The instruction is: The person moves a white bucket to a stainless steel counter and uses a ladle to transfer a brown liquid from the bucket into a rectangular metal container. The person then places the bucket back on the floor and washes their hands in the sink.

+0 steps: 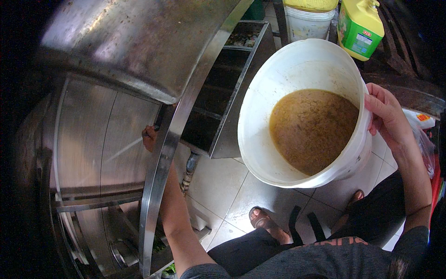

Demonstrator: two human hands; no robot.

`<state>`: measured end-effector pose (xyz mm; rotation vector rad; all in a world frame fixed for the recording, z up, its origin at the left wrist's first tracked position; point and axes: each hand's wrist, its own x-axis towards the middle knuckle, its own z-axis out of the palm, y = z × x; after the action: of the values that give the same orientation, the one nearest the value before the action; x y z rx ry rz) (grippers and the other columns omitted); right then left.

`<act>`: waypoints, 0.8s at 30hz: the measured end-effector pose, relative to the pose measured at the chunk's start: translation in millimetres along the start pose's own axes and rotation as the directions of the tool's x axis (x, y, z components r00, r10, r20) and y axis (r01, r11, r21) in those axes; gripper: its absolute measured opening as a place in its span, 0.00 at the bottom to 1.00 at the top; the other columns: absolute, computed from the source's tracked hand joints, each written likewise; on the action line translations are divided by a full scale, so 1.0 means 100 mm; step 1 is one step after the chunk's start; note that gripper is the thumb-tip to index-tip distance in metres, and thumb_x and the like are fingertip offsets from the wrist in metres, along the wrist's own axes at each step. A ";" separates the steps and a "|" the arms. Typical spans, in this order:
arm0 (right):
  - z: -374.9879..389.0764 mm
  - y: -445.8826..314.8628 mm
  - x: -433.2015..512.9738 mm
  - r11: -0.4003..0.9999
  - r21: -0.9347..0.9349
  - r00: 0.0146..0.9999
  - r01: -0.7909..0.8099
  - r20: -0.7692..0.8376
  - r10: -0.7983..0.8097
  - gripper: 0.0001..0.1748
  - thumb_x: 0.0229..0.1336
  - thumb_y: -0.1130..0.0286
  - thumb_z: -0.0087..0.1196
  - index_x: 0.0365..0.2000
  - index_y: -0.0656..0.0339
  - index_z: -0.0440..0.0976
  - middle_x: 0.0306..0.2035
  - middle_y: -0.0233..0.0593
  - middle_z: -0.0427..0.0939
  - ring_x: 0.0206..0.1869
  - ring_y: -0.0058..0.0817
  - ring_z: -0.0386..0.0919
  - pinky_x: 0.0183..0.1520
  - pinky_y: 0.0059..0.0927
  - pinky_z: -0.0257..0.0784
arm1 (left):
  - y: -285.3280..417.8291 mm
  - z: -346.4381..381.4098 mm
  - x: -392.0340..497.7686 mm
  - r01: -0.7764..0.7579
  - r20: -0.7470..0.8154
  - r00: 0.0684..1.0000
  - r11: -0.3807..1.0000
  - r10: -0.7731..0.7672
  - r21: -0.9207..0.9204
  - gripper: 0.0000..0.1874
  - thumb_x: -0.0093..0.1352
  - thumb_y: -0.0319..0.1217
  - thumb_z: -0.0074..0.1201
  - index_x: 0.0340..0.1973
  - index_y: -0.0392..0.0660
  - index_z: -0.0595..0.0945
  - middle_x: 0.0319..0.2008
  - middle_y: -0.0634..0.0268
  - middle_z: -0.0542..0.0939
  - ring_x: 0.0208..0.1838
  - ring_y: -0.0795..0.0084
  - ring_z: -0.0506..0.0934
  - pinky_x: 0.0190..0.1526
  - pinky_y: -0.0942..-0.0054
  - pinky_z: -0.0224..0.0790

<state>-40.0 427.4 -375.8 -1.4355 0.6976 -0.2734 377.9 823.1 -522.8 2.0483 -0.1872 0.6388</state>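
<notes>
A white plastic bucket (256, 146) is tilted so that its mouth faces me. Cloudy brown liquid (313, 132) fills its lower part. My right hand (383, 104) grips the bucket at the right side of its rim, thumb near the edge. On the other side, my left hand (150, 138) reaches past the stainless steel table edge (169, 139). Its fingers look curled beside a small dark part (157, 127), and the metal edge covers the wrist. Whether they hold that part cannot be made out.
An open metal box with compartments (228, 104) stands between table and bucket, a pipe (190, 167) below it. Behind are a white pail (308, 24) and a yellow jug with a green label (362, 29). Large dented metal (139, 42) overhangs the upper left. Tiled floor (223, 181) lies below.
</notes>
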 end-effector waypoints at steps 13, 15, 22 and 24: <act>0.02 0.00 0.04 1.000 0.003 1.000 0.004 -0.006 -0.004 0.17 0.54 0.58 0.57 0.34 0.62 0.70 0.20 0.27 0.73 0.13 0.10 0.66 0.12 0.11 0.60 | -0.64 -0.08 0.09 0.224 0.130 0.971 0.957 -0.202 -0.185 0.17 0.65 0.43 0.50 0.26 0.40 0.77 0.20 0.57 0.76 0.26 0.59 0.75 0.31 0.62 0.66; 0.01 0.00 0.04 1.000 -0.002 1.000 0.005 -0.005 -0.005 0.17 0.54 0.58 0.57 0.34 0.62 0.70 0.20 0.27 0.73 0.13 0.10 0.65 0.12 0.11 0.60 | -0.84 -0.04 0.08 0.110 0.121 0.989 0.980 -0.091 -0.167 0.17 0.65 0.42 0.51 0.25 0.40 0.77 0.20 0.59 0.75 0.26 0.62 0.74 0.29 0.64 0.65; 0.00 0.01 0.07 1.000 -0.022 1.000 0.007 0.018 -0.007 0.19 0.54 0.55 0.57 0.35 0.61 0.69 0.20 0.25 0.73 0.13 0.08 0.67 0.12 0.09 0.61 | -0.35 -0.10 -0.19 0.385 0.245 0.915 0.874 -0.319 -0.296 0.15 0.69 0.40 0.48 0.28 0.40 0.76 0.24 0.62 0.77 0.26 0.71 0.74 0.26 0.70 0.65; -0.01 0.01 0.07 1.000 -0.027 1.000 0.009 0.024 -0.008 0.20 0.54 0.54 0.56 0.36 0.61 0.69 0.19 0.25 0.72 0.14 0.07 0.67 0.12 0.08 0.61 | -0.18 -0.10 -0.27 0.448 0.262 0.888 0.838 -0.378 -0.312 0.13 0.68 0.39 0.48 0.30 0.41 0.76 0.24 0.62 0.77 0.26 0.71 0.74 0.26 0.71 0.66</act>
<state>-34.8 422.9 -378.4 -1.4657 0.6782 -0.2540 358.0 837.7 -546.4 1.7046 0.0333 0.1190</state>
